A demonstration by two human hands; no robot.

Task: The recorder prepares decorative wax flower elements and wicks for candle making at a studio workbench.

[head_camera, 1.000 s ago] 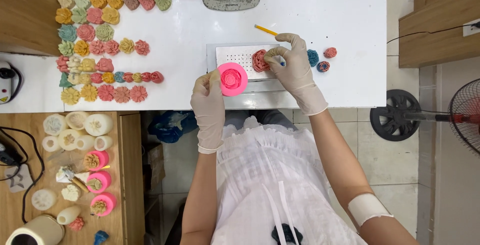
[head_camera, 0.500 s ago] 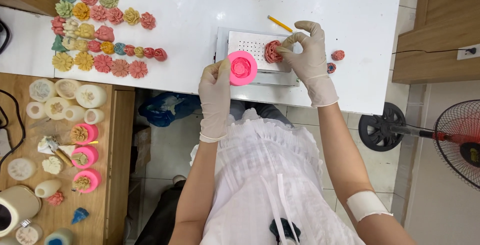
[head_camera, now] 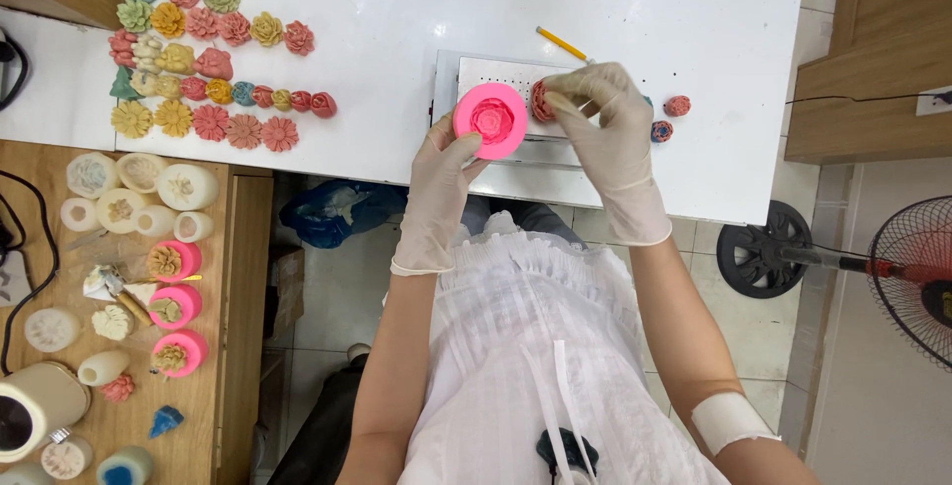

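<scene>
Pink mold [head_camera: 491, 120] sits pinched in the gloved left hand [head_camera: 443, 173] over the white table's [head_camera: 397, 59] near edge; at its 3 o'clock, the right hand [head_camera: 605, 128] pinches a red flower [head_camera: 541, 102].

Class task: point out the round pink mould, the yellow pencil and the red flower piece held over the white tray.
pink mould [head_camera: 491, 120], head view, on its flower-shaped hollow.
yellow pencil [head_camera: 561, 44], head view, mid-shaft.
red flower piece [head_camera: 541, 103], head view, on its visible left edge.

pink moulds [head_camera: 491, 120]: 4 | white moulds [head_camera: 186, 185]: 8 or so | pencil [head_camera: 562, 44]: 1 | fan [head_camera: 917, 282]: 1
</scene>
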